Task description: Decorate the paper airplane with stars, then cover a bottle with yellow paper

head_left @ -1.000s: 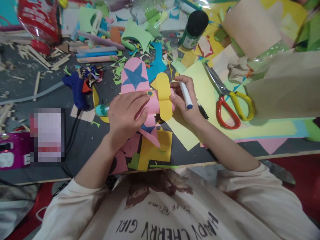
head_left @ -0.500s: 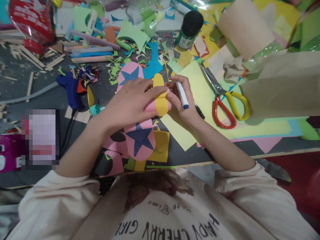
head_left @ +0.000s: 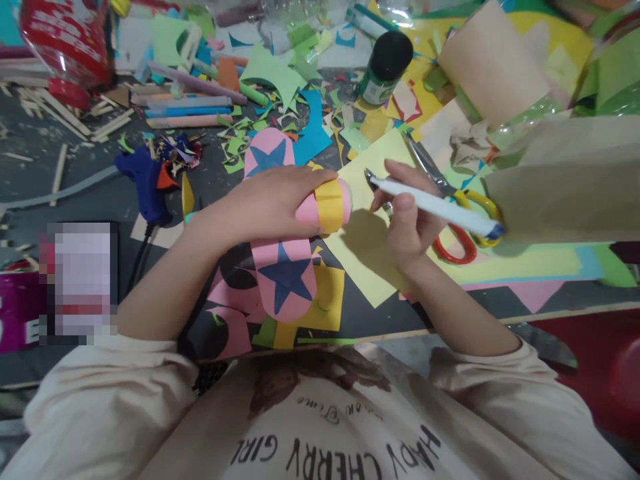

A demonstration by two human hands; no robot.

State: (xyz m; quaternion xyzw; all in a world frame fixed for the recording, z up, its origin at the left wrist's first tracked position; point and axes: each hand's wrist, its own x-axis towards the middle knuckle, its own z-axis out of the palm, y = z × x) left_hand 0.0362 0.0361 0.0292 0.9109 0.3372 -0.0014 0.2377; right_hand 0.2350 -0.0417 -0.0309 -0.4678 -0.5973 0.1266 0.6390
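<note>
Left hand (head_left: 270, 200) lies palm down across a pink paper model plane (head_left: 306, 212), fingers at the far side of the tubular body, thumb at the near side; grip closed on it, holding it to the table (head_left: 90, 210). The plane sits roughly mid-table, wings running away from and toward the wearer, each with a dark blue star (head_left: 285, 267); the near wing lies over pink scraps (head_left: 235, 330) and a mustard-yellow paper offcut (head_left: 330, 300). A yellow strip (head_left: 330, 207) crosses the body at its right-hand end, clear of the palm. Right hand (head_left: 410, 223) is well apart from the plane, pinching a white marker (head_left: 440, 205) between thumb and fingers; marker tilted, blue end low to the right, the other end pointing back to the upper left. That far end is blurred, perhaps a bare nib, perhaps not. Below this hand, a pale yellow sheet (head_left: 367, 287), shadowed by it; scissors (head_left: 441, 181) with red and yellow handles just beyond, partly covered by the marker. Blue glue gun (head_left: 147, 180) left of the plane, a pixelated phone-like device (head_left: 83, 267) nearer the wearer. Black-capped bottle (head_left: 387, 67) upright past the sheet, among paper cuttings.
</note>
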